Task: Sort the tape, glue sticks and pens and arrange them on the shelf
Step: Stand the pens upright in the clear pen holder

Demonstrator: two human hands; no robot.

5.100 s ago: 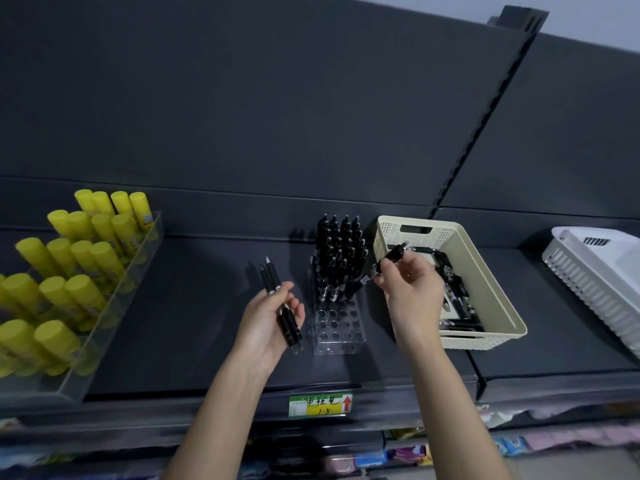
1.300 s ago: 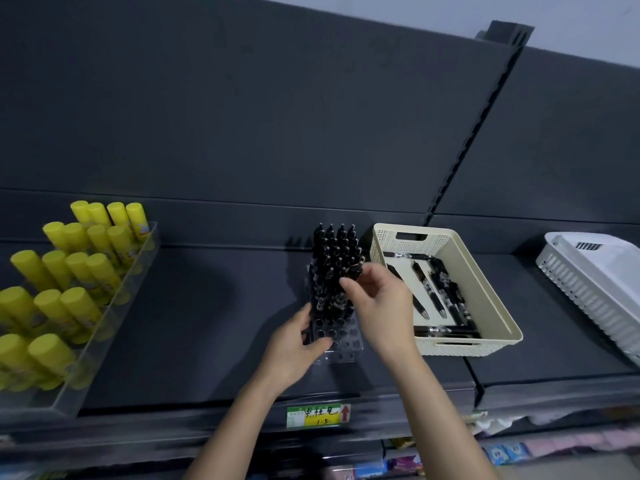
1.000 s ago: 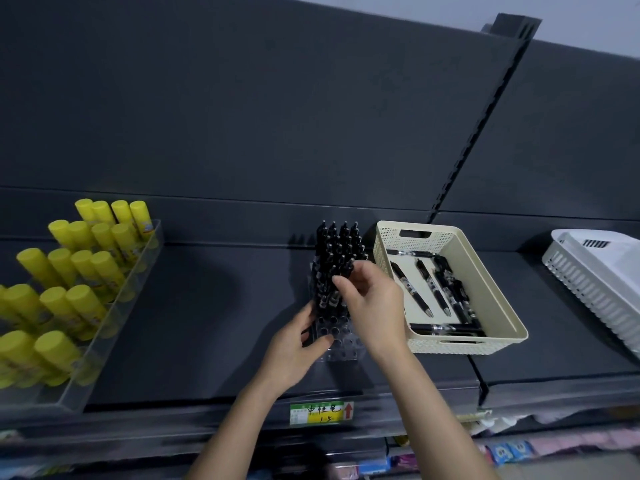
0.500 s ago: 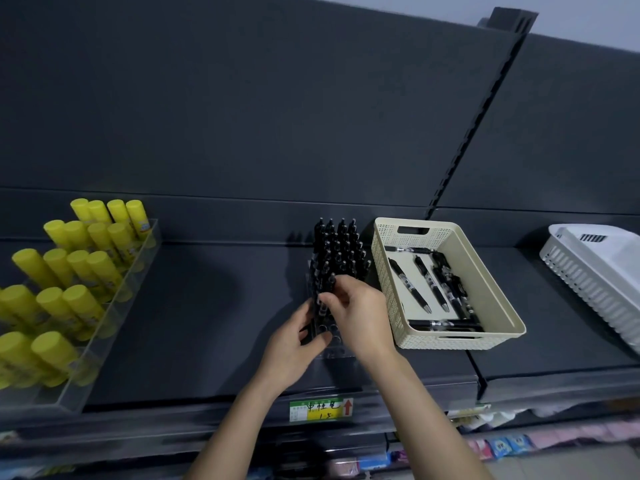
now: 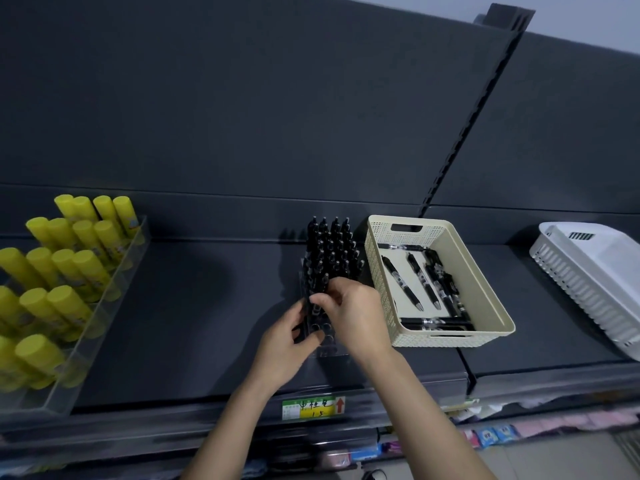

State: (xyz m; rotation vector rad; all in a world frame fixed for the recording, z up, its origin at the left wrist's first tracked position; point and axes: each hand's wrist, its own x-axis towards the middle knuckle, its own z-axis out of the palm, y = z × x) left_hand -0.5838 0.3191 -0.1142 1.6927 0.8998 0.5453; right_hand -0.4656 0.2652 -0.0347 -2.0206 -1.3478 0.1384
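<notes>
A clear pen stand [image 5: 327, 342] sits mid-shelf, its back rows filled with upright black pens [image 5: 332, 249]. My left hand [image 5: 285, 344] grips the stand's front left side, thumb against its front. My right hand [image 5: 353, 315] reaches over the stand's front rows and pinches a black pen [image 5: 317, 296] held upright at the holes. To the right, a cream perforated basket [image 5: 483, 275] holds several loose black pens [image 5: 401, 282] lying flat. Yellow glue sticks [image 5: 69, 265] stand in a clear tray [image 5: 104, 329] at the left. No tape is in view.
A white slatted basket [image 5: 588, 282] lies upside down at the far right of the dark shelf [image 5: 194, 306]. A green and yellow price label [image 5: 313, 407] is on the shelf's front edge. Packaged goods show on the lower shelf.
My left hand, which held spare pens five seconds ago, now steadies the stand. My right hand came from the basket and moved down toward the stand's front rows with a pen.
</notes>
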